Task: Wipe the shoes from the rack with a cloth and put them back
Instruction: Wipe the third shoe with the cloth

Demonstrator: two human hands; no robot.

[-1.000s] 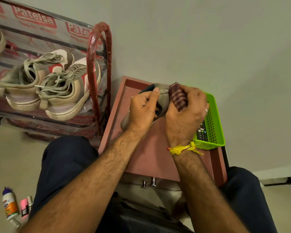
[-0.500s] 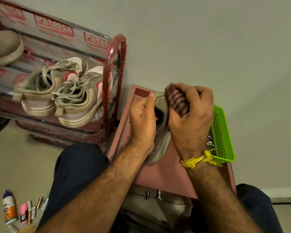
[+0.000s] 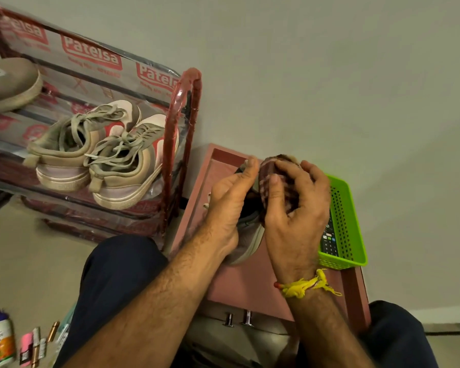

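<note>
You are mid-wipe: your left hand (image 3: 230, 205) grips the shoe (image 3: 247, 235) over the counter (image 3: 250, 285), your right hand (image 3: 295, 208) grips the cloth (image 3: 270, 179) against its upper; next, probably work toward the sole below your grip.

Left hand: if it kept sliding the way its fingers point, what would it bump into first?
The left hand points up along the shoe toward the far rim of the pink table; beyond that is the wall. Probably the rim first, though depth is unclear.

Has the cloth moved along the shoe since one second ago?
Cannot tell: the camera shifted; the cloth in the right hand sits near the pink table's far edge throughout.
</note>
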